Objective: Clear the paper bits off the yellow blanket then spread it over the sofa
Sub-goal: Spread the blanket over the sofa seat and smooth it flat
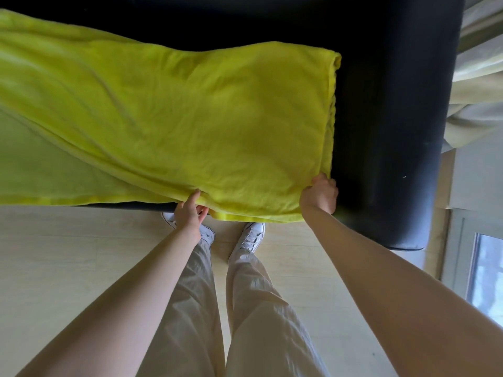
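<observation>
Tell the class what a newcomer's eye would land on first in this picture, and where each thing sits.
The bright yellow blanket fills the upper left, draped over the black sofa. The left hand and right hand grip its near edge above white sneakers on the pale floor.

Single head-worn wide-angle view, looking steeply down and forward from standing height, close over the front edge of a black leather sofa (394,131), pale wooden floor (68,254) filling the lower frame, edges bowed by the lens, no second view.
</observation>
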